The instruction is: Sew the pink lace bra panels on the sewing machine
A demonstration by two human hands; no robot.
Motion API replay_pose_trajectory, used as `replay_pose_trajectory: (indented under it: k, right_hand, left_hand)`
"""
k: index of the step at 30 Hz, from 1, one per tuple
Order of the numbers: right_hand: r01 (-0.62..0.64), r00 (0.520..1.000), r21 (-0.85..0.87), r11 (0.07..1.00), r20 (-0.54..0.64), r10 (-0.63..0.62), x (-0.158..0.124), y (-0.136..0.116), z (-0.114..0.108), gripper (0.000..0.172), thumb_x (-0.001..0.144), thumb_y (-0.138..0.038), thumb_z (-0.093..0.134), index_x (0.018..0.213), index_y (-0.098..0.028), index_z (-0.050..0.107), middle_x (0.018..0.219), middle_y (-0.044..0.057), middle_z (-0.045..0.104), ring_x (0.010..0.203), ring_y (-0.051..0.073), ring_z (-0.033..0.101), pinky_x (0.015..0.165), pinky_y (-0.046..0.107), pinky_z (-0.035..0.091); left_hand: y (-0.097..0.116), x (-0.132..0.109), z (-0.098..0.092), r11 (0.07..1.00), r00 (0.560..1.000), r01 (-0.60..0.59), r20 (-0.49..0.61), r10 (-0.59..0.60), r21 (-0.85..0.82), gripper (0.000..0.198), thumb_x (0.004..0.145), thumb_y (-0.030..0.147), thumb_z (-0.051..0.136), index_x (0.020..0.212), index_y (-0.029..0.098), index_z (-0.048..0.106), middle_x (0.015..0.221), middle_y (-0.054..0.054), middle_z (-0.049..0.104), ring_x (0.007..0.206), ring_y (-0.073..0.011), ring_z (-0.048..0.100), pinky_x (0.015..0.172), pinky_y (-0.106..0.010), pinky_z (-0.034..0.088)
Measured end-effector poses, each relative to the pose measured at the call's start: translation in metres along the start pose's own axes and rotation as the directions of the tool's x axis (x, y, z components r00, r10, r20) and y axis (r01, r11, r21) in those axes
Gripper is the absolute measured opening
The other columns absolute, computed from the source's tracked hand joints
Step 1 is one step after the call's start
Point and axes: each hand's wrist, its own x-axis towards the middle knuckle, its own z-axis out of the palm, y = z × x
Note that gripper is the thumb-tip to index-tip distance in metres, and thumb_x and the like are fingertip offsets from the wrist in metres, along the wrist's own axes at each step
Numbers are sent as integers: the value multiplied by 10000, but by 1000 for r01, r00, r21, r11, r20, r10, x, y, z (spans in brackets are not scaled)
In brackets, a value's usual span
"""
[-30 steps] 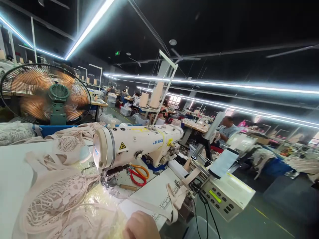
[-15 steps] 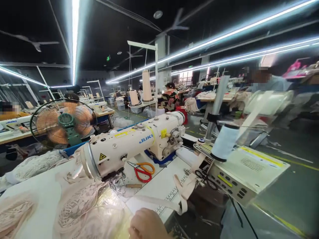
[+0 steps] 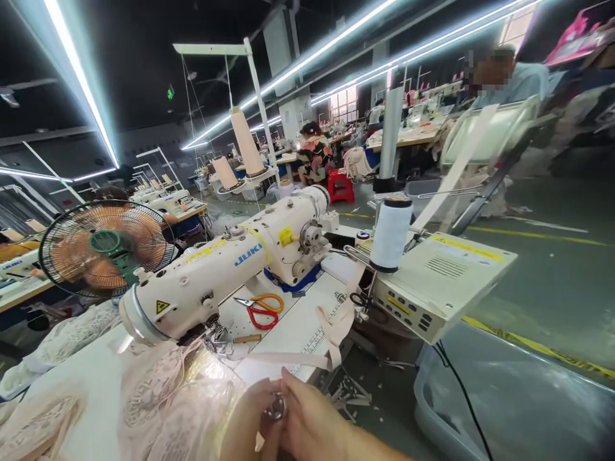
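Metal part (image 3: pixel 277 407) between 2 hands (image 3: pixel 310 416) (beige strap (image 3: pixel 339 325), scissors (image 3: pixel 254 305) beyond)

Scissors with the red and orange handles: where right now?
Head view, just left of centre: the scissors lie on the near side of the JUKI sewing machine, just beyond a small tan stick.

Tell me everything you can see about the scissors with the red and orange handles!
The scissors have two big loop handles, one orange and one red, that look smooth and shiny. Their short, pointed blades are silvery, like metal, and point left in the picture. They lie on the white work surface, beside the sewing machine. Nobody is touching them. The blades are too small to tell whether they're quite shut.
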Motion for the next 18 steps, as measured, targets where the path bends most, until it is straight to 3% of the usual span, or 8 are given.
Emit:
replay_pose_trajectory:
  k: [3,7,9,11,12,14,16,18]
  right_hand:
    - [27,998,90,996,-52,-23,-8,-7,-2,430,644,-578,626,804,-197,509,678,5,586,722,176,639,693,301,471]
    - [132,982,33,991,-139,-126,-19,-25,-12,460,498,-364,835,844,-171,601,915,51,667,949,192,642,908,303,441]
    - [183,968,-99,978,-153,-197,-22,-43,-18,595,517,-447,839,998,-194,598,1132,94,638,1080,228,605,968,341,423]
    - [255,942,-369,894,-113,-315,-22,-64,-21,649,651,-541,731,1175,-229,511,1279,129,566,1124,251,588,931,390,464]
    - [291,922,-545,787,-61,-383,-21,-75,-22,583,751,-541,633,1220,-238,466,1275,136,571,1104,248,602,879,396,496]
    - [343,859,-872,349,141,-493,-18,-96,-19,341,908,-411,415,1199,-238,458,1104,110,666,958,219,662,737,360,534]
    - [345,783,-924,-167,381,-492,-13,-112,-10,229,925,-250,353,1070,-232,529,889,60,707,798,199,676,637,307,508]
    - [355,717,-816,-456,550,-427,-7,-121,2,192,884,-156,413,920,-221,591,830,42,694,755,191,651,621,280,467]
  left_hand:
    - [-6,3,0,998,998,-49,-28,50,47,177,892,294,491,1006,262,623,1031,-56,688,1116,-248,592,937,-407,513]
    - [-20,8,-13,978,990,137,0,-139,156,236,837,263,527,1058,229,602,1118,-77,661,1074,-240,613,921,-396,519]
    - [-28,13,-18,958,977,162,98,-189,235,238,790,201,520,1000,216,628,1063,-77,680,1029,-237,630,901,-389,527]
    - [-34,17,-22,949,961,129,199,-191,289,237,748,145,503,926,208,646,1011,-79,690,995,-232,638,882,-374,531]
    - [-35,19,-24,943,955,113,227,-189,312,248,738,124,496,917,207,647,1023,-83,685,995,-229,634,880,-366,529]
    - [-32,23,-30,926,955,120,214,-206,357,291,722,101,503,954,209,642,1097,-93,656,1025,-232,617,884,-364,520]
    - [-21,32,-38,922,959,143,181,-219,361,306,718,116,532,989,212,635,1116,-97,636,1024,-238,608,877,-367,516]
    - [-2,50,-50,948,963,143,182,-200,283,285,743,164,550,1014,205,628,1053,-95,640,936,-219,621,814,-343,528]
